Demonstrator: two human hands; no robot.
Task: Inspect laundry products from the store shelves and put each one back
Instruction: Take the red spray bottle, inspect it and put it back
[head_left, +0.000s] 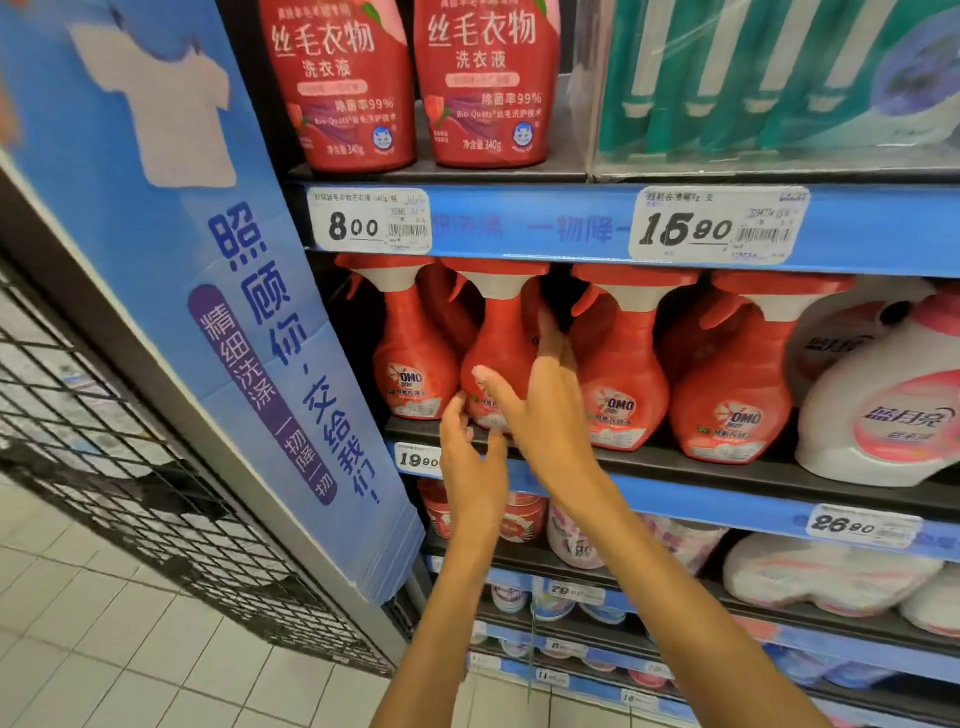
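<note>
Four red OMO spray bottles in the front row of the middle shelf (675, 470), more red ones behind. Second bottle (496, 358) from the left standing upright on the shelf, between the two hands. Right hand (540, 410) laid against its right side, fingers straight and spread, thumb across the label, index finger reaching up toward the neck. Left hand (467, 457) low at the bottle's base, fingers loosely curled, fingertips touching or just short of the label: cannot tell which. Neither hand clamped around the bottle.

Price tag (418, 460) under the bottle reading 19.90, partly covered by the left hand. Further right on the same rail, a tag (862, 526) reading 26.90. White and pink jug (878, 395) at the row's right end. On the shelf above, two red bottles (415, 83) marked 洗衣液, 除菌率99%, 340g, with tags 8.00 (369, 221) and 16.90 (719, 224) below. Blue banner (208, 291) at left showing a T-shirt and reading 照顾你, 交给我们!
</note>
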